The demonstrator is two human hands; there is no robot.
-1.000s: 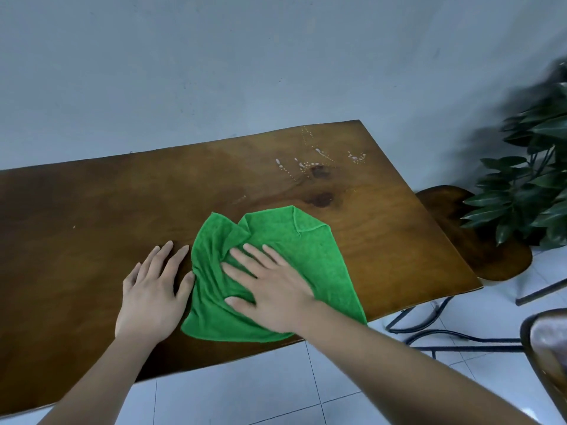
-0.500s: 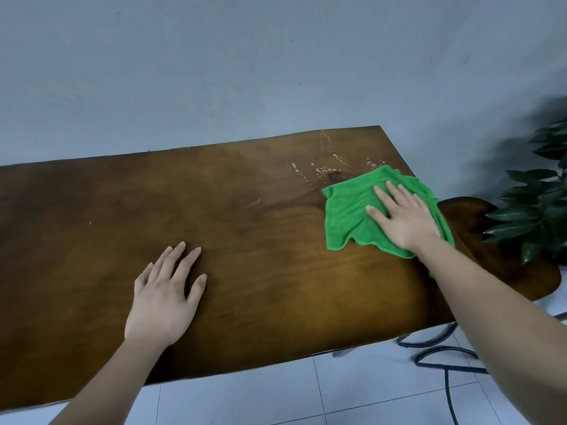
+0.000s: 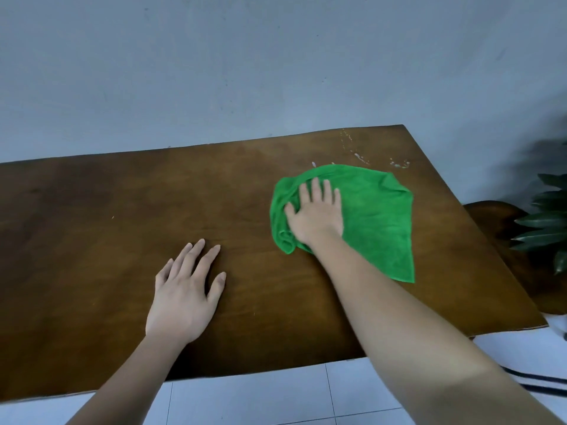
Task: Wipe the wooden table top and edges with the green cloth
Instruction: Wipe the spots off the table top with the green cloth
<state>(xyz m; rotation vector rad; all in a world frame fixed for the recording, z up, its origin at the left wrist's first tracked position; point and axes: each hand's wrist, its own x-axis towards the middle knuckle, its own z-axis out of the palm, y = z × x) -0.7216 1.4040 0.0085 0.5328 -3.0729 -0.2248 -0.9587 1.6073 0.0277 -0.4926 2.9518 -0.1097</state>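
Note:
The dark wooden table top [image 3: 92, 240] fills the middle of the view. A green cloth [image 3: 377, 219] lies spread on its right half. My right hand [image 3: 316, 214] presses flat on the cloth's left part, fingers straight and pointing away from me; the cloth bunches up to the left of the palm. My left hand [image 3: 187, 289] rests flat on the bare wood near the front edge, fingers spread. White droplets [image 3: 399, 164] dot the wood just beyond the cloth, near the far right corner.
A grey wall [image 3: 276, 72] stands right behind the table's far edge. A dark wooden seat [image 3: 497, 216] and a leafy plant [image 3: 549, 222] are beside the table's right end. White floor tiles [image 3: 260, 397] and black cables [image 3: 537, 381] lie below the front edge.
My right hand swept the cloth from the front edge to the far right corner, then back left a little. My left hand stayed flat on the wood.

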